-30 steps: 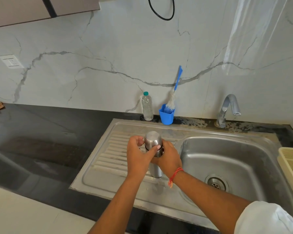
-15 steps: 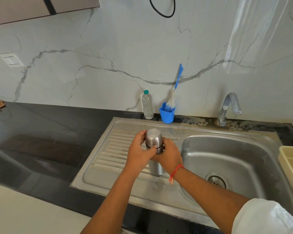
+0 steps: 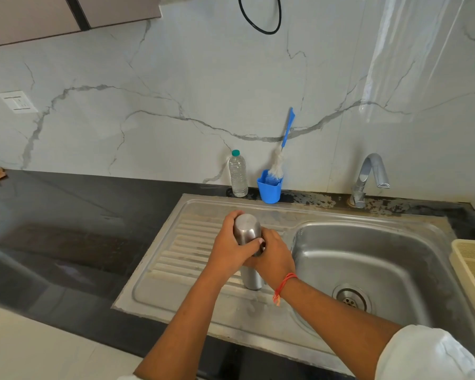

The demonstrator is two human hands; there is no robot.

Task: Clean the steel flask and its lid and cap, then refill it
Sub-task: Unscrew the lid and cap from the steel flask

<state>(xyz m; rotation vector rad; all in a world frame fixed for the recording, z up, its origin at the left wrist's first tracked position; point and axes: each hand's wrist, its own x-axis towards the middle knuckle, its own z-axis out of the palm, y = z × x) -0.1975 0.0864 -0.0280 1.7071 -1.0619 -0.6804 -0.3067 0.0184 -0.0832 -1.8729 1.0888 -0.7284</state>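
Steel flask (image 3: 251, 279), a slim cylinder of brushed metal, stands upright on the ribbed draining board (image 3: 176, 253) of the stainless sink, just left of the basin (image 3: 368, 259). Its rounded, dome-shaped steel cap (image 3: 246, 229) sits on top. The left hand (image 3: 229, 252) takes the cap from the left, fingers curled tight round it with the thumb across the front. The right hand (image 3: 276, 260) grips the flask's body just under the cap, fingers wrapped round the far side, so only the foot of the flask shows below the two hands. A red thread bracelet (image 3: 284, 285) circles the right wrist.

Behind the flask, against the grey-veined marble wall (image 3: 176, 78), stands a clear ribbed plastic water bottle (image 3: 238, 176) with a green top. Just beside it, a small blue plastic cup (image 3: 269, 189) holds a white-bristled bottle brush (image 3: 278, 164) whose blue handle leans on the wall. A curved chrome tap (image 3: 369, 174) rises behind the basin, well apart from the hands. A cream plastic basket (image 3: 469, 267) sits at the basin's right edge. Glossy black stone counter (image 3: 66, 229) stretches away to the left
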